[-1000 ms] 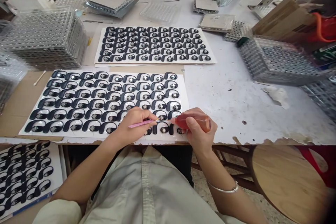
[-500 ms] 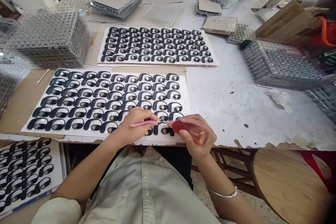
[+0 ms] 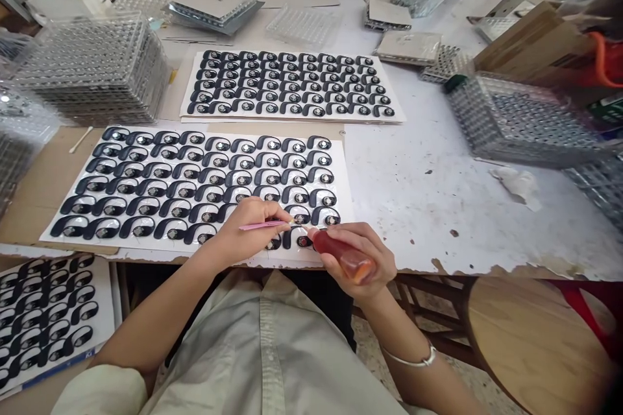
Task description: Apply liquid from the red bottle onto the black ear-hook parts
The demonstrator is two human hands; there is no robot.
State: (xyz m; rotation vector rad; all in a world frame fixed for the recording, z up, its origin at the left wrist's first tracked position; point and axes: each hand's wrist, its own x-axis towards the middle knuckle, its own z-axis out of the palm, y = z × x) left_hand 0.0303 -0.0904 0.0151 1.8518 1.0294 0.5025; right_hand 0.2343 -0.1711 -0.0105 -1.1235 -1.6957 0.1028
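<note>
My left hand (image 3: 250,227) pinches a thin pink stick-like tool (image 3: 260,225), its tip near the front right corner of a white sheet (image 3: 344,188). My right hand (image 3: 370,256) is wrapped round a squeeze bottle (image 3: 343,256) of red liquid. The bottle's narrow nozzle points left and lies close to the left fingertips, above a black curved piece (image 3: 293,237). A small reddish spot shows on that piece's round part. Rows of similar black curved pieces with shiny round centres cover the sheet. My left hand hides some of them.
Behind lies a second sheet (image 3: 396,118) of black pieces; another sheet (image 3: 104,311) sits low at left. Stacks of clear trays stand at left (image 3: 97,65) and right (image 3: 525,117). A cotton swab (image 3: 80,140) and crumpled tissue (image 3: 516,185) lie on the table. A round wooden stool (image 3: 540,343) is at front right.
My right hand and the bottle have shifted slightly left and down. A reddish spot now shows on the black piece by the nozzle. My left hand has barely moved.
</note>
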